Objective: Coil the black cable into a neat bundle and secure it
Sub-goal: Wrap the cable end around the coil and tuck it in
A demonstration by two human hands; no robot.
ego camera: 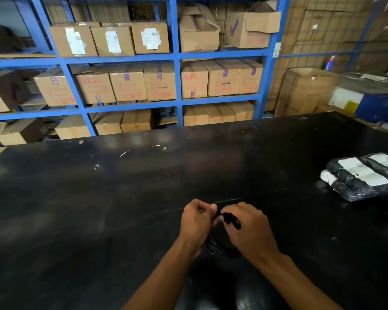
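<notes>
Left hand (196, 222) and right hand (249, 229) pinched coiled thin black cable (220, 250) at its top. Risk: loops springing apart if either pinch slackened.

Both hands meet near the front middle of the flat black worktable (99, 209), left hand (196, 222) right beside the right hand (249, 231), with the coiled black cable (220, 249) between and under them. Over by the table's right edge sits a pile of plastic-bagged black cable bundles (365, 175), well apart from the hands. Behind the far edge stands the blue metal shelving rack (175, 57), with brown cardboard boxes (159, 82) on every shelf. A big open cardboard carton (307, 90) stands right of the rack.
</notes>
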